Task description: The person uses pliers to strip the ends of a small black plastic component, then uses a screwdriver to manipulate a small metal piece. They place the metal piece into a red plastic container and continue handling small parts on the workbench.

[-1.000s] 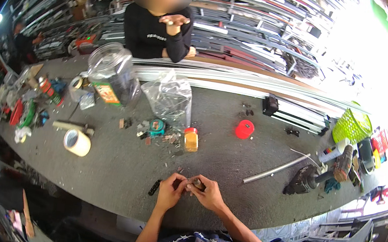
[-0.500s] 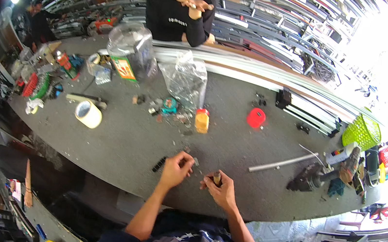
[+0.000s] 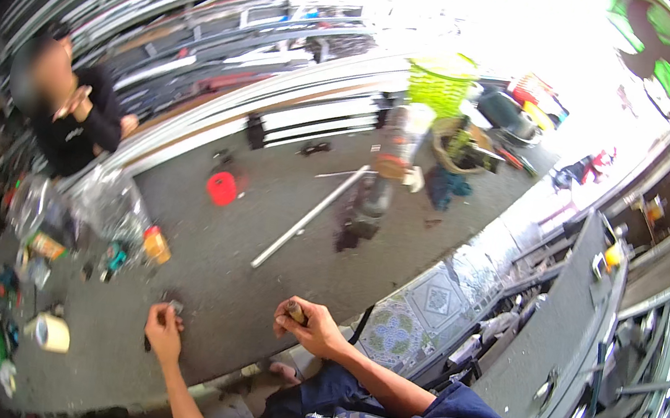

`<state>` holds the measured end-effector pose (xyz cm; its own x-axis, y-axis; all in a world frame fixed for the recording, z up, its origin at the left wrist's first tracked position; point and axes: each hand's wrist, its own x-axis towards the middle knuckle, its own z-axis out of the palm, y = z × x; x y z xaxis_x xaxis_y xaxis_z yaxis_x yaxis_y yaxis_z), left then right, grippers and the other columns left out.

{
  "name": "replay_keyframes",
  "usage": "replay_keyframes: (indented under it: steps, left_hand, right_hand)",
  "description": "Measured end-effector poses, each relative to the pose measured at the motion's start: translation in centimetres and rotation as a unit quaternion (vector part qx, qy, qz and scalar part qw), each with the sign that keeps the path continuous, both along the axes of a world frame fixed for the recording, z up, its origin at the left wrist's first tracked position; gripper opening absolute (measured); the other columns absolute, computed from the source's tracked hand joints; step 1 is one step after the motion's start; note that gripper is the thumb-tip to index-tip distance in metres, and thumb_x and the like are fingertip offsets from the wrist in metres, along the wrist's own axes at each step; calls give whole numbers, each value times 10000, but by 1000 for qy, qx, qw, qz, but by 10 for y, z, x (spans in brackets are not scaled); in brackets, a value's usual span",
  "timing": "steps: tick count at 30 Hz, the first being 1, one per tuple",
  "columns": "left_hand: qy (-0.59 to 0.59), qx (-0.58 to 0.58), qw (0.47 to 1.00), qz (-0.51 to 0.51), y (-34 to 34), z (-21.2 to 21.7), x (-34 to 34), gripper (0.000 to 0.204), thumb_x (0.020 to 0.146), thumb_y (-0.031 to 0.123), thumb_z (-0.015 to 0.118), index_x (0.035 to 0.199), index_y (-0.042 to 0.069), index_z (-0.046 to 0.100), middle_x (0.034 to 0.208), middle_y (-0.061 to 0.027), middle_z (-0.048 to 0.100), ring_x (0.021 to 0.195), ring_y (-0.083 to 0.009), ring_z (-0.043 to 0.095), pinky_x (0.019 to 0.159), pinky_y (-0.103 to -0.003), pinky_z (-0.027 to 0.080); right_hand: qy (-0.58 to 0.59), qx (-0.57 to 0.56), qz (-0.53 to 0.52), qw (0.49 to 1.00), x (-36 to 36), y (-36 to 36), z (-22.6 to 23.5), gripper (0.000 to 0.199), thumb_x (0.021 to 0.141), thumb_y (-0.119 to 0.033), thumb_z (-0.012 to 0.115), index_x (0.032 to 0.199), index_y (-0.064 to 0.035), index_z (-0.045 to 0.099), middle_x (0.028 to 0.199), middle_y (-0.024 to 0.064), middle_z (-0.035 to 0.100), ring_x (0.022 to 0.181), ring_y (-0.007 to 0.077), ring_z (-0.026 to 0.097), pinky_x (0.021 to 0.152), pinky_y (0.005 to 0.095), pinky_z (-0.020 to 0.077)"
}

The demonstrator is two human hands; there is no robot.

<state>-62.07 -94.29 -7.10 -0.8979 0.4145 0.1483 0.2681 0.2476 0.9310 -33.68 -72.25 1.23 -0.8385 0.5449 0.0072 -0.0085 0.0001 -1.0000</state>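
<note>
My right hand point(image 3: 312, 329) is closed around the brown handle point(image 3: 296, 312) of a short tool, whose other end is hidden in the fingers. It hovers by the table's near edge. To its left, my left hand point(image 3: 164, 334) is low over the grey table point(image 3: 201, 263), its fingers curled together. A small greyish piece point(image 3: 176, 307) shows at its fingertips; blur hides whether it is gripped. A long pale metal tube point(image 3: 308, 218) lies beyond my hands. Farther left is a red round lid point(image 3: 222, 188).
A dark power tool point(image 3: 375, 193) and a green basket point(image 3: 440, 83) are toward the far right. A tape roll point(image 3: 52, 333), a yellow jar with a red cap point(image 3: 156, 245) and plastic bags point(image 3: 112, 201) stand left. Another person point(image 3: 81, 112) leans at the far side.
The view has swung right, so the table's contents sit farther left and the tiled floor shows more. My right hand keeps the brown handle; my left hand stays low near the small pieces.
</note>
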Motion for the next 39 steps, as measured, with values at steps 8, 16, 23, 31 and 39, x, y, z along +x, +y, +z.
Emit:
replay_keyframes:
  steps: [8, 16, 23, 31, 39]
  left_hand:
    - [75, -47, 996, 23, 6, -20, -2, 189, 1056, 184, 602, 979, 11, 603, 776, -29, 586, 620, -92, 539, 511, -254, 437]
    - [194, -121, 970, 86, 17, -24, 2, 156, 1019, 129, 627, 952, -10, 604, 765, -80, 614, 599, -174, 564, 568, -334, 467]
    - [209, -117, 968, 73, 14, -26, 1, 175, 1021, 138, 627, 940, -14, 596, 753, -84, 620, 620, -171, 567, 587, -341, 469]
    - [184, -90, 975, 87, 16, -30, 0, 191, 1019, 146, 638, 912, -6, 595, 717, -44, 604, 601, -133, 530, 577, -311, 444]
    - [225, -84, 967, 91, 18, -28, 2, 162, 1002, 111, 650, 906, -8, 597, 721, -49, 610, 608, -134, 538, 584, -319, 456]
  right_hand:
    - [-55, 63, -172, 982, 126, 34, 7, 179, 987, -178, 696, 1022, -19, 623, 764, 86, 642, 667, 131, 587, 643, 324, 518]
    - [-161, 68, -171, 970, 222, 20, -62, 275, 947, -285, 728, 1006, -39, 621, 823, 194, 682, 703, 348, 662, 662, 425, 513]
    - [-255, 17, -143, 956, 270, 16, -153, 242, 929, -193, 734, 1111, -35, 708, 885, 137, 745, 825, 259, 743, 749, 373, 567]
    - [-207, -214, -186, 936, 313, 17, -274, 212, 889, -155, 740, 874, 53, 707, 874, 115, 754, 845, 225, 759, 751, 372, 610]
    - [-483, -59, -131, 864, 339, -5, -394, 397, 823, -430, 748, 926, -46, 743, 884, 122, 763, 812, 257, 746, 739, 397, 563]
